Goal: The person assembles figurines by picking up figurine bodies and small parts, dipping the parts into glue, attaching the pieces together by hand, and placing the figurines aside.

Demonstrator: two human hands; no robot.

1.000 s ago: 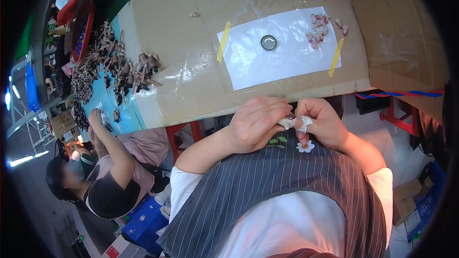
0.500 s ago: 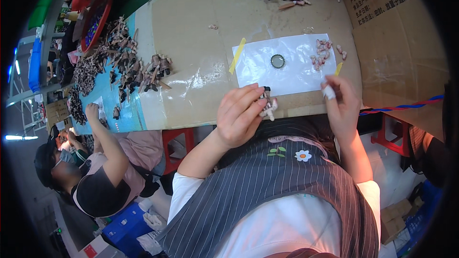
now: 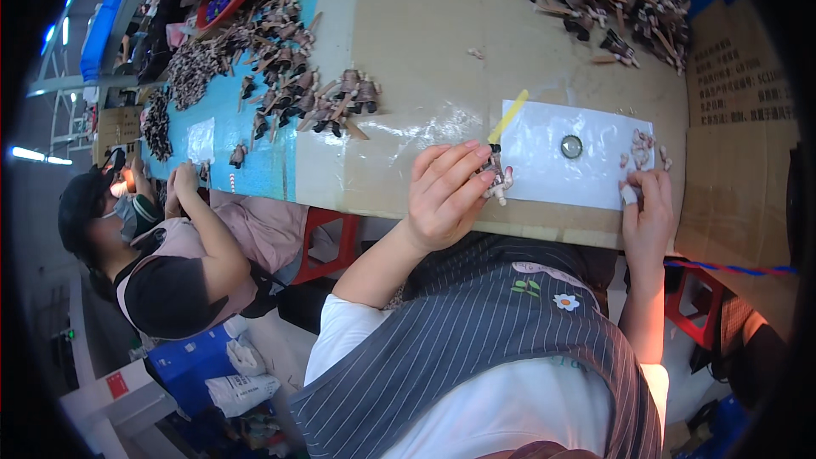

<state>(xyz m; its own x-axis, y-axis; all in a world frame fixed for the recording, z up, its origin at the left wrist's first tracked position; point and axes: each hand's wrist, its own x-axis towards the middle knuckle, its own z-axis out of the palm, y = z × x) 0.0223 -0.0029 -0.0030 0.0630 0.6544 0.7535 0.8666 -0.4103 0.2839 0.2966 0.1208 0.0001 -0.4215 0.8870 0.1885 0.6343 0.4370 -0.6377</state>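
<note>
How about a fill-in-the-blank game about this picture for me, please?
1. The bottle cap lies on a sheet that is coloured ____.
2. The tape strip at the sheet's left edge is coloured ____.
3. The left hand holds a small figure, and the right hand is beside small pink pieces near the sheet's ____ edge.
4. The twisted cable is red and ____.

Missing words: white; yellow; right; blue.

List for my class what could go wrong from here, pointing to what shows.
The figurine in the left hand could slip, held at the fingers. The right hand, close to small pink pieces, might scatter some off the white sheet. The bottle cap on that sheet could be knocked by a passing hand.
</note>
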